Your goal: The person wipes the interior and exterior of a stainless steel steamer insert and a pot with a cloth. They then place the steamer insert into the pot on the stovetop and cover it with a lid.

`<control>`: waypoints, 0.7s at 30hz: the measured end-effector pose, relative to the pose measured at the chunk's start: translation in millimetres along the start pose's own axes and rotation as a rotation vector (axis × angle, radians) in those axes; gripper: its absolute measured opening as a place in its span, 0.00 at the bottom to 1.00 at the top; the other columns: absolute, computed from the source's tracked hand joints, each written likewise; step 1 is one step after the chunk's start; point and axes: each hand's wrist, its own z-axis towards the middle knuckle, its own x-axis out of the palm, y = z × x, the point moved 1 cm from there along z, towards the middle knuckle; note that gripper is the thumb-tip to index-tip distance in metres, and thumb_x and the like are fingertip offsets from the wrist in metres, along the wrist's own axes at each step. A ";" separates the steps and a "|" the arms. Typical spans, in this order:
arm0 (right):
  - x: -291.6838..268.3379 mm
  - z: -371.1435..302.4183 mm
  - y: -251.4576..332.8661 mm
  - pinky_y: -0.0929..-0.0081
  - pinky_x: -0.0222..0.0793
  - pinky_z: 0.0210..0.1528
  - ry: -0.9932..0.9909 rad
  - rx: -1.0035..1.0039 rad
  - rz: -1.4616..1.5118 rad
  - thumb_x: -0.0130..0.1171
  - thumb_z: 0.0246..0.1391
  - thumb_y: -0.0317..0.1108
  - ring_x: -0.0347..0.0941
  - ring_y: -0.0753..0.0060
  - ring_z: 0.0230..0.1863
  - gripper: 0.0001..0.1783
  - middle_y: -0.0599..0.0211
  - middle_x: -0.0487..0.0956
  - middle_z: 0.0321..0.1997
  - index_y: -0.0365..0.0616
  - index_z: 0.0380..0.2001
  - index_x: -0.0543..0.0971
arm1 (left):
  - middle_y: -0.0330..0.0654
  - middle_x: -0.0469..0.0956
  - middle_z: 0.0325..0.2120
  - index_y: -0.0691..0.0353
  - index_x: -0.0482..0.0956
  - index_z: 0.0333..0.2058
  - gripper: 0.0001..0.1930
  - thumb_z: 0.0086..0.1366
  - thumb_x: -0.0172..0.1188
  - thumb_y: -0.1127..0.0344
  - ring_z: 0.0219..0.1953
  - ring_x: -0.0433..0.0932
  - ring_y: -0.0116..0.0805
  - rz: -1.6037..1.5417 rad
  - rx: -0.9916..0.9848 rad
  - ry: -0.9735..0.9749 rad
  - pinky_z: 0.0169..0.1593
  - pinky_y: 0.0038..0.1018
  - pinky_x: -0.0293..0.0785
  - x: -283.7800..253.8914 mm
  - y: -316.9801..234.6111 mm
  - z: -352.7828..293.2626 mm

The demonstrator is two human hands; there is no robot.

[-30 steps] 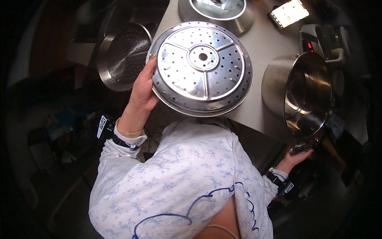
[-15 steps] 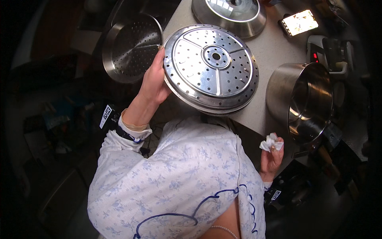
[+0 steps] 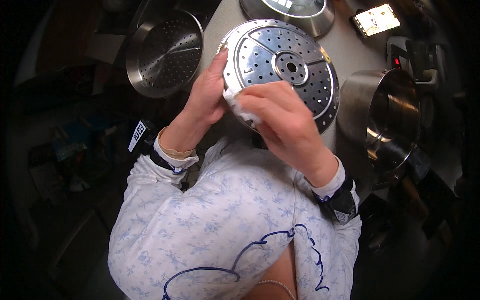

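Observation:
A round metal steamer plate (image 3: 260, 67) with rows of holes and a central opening is held up in front of me, tilted. My left hand (image 3: 209, 90) grips its left rim, the thumb on the upper face. Pinched in my right hand (image 3: 285, 117) is a crumpled white tissue (image 3: 241, 107), which presses against the plate's lower left edge. That hand and the tissue cover part of the holes and the near rim.
A perforated steel strainer (image 3: 165, 60) sits at the far left. Behind the plate is a domed pot lid (image 3: 305, 15) with a glass centre. On the right stand a steel pot (image 3: 360, 107), a lit phone (image 3: 377, 21) and an appliance with a red display (image 3: 396, 61), along the pale counter (image 3: 345, 55).
My right hand has come from the lower right up to the plate, bringing the tissue against its rim. The plate has shifted slightly right and away and turned a little.

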 end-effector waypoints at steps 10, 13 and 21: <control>-31.2 -56.9 12.3 0.70 0.69 0.40 0.046 0.111 -0.182 0.57 0.32 0.13 0.73 0.59 0.39 0.19 0.61 0.77 0.38 0.38 0.34 0.78 | 0.48 0.76 0.44 0.69 0.67 0.51 0.20 0.70 0.39 0.60 0.43 0.78 0.33 -0.064 -0.063 0.029 0.48 0.29 0.75 -23.6 4.2 0.7; -51.9 -80.0 7.7 0.70 0.69 0.40 -0.041 0.192 -0.261 0.54 0.31 0.12 0.72 0.58 0.39 0.20 0.61 0.77 0.38 0.38 0.33 0.78 | 0.48 0.76 0.43 0.70 0.68 0.50 0.19 0.70 0.39 0.61 0.43 0.78 0.33 -0.025 -0.053 0.009 0.47 0.28 0.76 -28.8 2.6 4.3; -56.2 -100.0 6.1 0.72 0.68 0.40 -0.130 0.280 -0.367 0.56 0.35 0.12 0.72 0.59 0.39 0.18 0.59 0.77 0.38 0.36 0.34 0.77 | 0.48 0.75 0.45 0.68 0.65 0.53 0.19 0.70 0.39 0.62 0.44 0.77 0.33 0.019 -0.021 -0.002 0.47 0.28 0.77 -34.2 -6.1 2.2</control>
